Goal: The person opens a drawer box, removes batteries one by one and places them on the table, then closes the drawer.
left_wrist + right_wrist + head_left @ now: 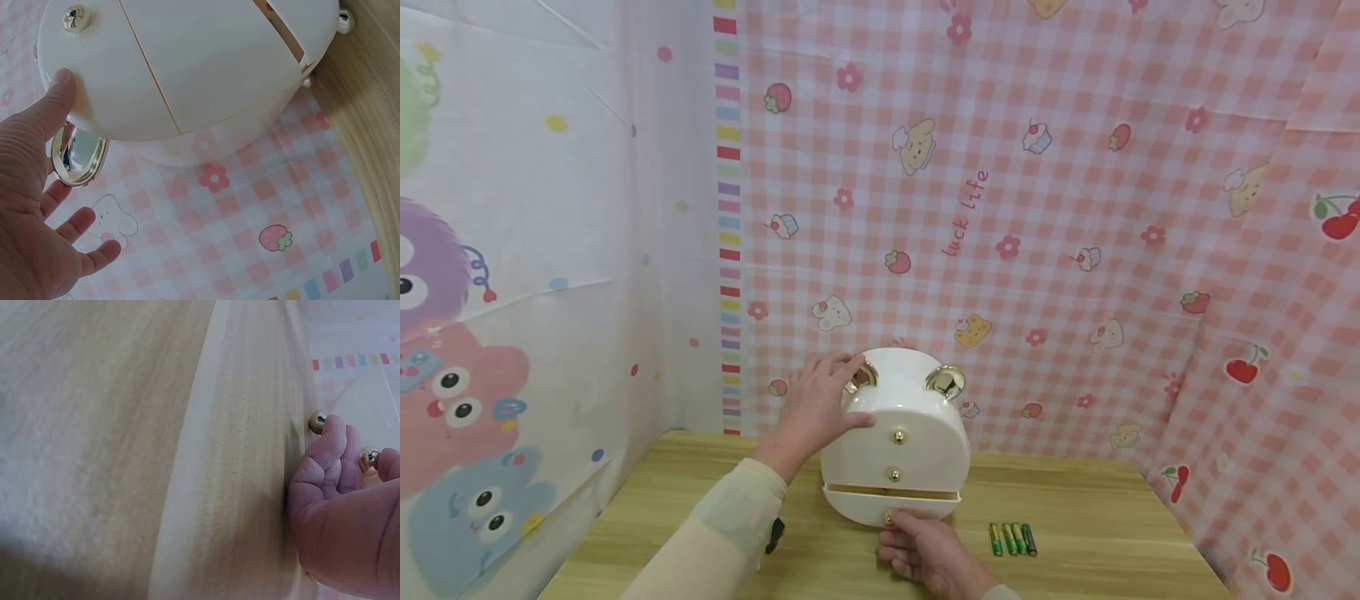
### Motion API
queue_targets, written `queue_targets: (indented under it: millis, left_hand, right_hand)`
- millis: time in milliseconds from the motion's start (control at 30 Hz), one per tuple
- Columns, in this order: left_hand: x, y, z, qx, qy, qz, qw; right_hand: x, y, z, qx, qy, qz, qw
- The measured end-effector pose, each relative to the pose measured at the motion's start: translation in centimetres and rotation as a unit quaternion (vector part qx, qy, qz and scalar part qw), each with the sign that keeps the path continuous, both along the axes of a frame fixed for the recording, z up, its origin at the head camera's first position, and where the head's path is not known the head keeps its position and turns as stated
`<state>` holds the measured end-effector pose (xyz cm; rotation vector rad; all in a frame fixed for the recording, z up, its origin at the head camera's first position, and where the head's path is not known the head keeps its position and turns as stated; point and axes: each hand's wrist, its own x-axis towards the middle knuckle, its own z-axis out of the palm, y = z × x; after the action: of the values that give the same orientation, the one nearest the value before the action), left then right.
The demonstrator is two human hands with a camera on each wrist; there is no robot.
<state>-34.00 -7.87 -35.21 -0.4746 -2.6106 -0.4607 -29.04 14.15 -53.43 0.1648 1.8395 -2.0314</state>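
A rounded white drawer box with gold knobs and two gold ring-shaped ears stands on the table. Its bottom drawer is pulled slightly out, leaving a narrow gap above it. At the box's upper left, my left hand touches it beside one ear; in the left wrist view the thumb lies on the front and the other fingers spread past the ear. My right hand pinches the lowest knob between thumb and fingers. The drawer's inside is hidden.
Several green batteries lie in a row on the wooden table, right of the box. A small black object shows partly behind the left sleeve. Behind the table hangs a pink checked cloth; a white patterned cloth hangs at left.
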Motion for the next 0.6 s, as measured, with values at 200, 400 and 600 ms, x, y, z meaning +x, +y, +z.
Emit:
queue_targets:
  millis: [200, 400, 600]
  left_hand:
    - [0.1, 0.05, 0.05, 0.001, -0.002, 0.001, 1.0]
    - [0.16, 0.06, 0.09, 0.004, -0.005, 0.001, 1.0]
    - [0.17, 0.04, 0.08, 0.005, -0.006, 0.0, 1.0]
  right_hand:
    - [0.17, -0.02, 0.1, -0.002, 0.0, -0.004, 1.0]
    - [0.32, -0.04, 0.22, -0.006, 0.002, 0.001, 1.0]
    - [0.6, 0.02, 0.32, -0.011, -0.003, 0.001, 1.0]
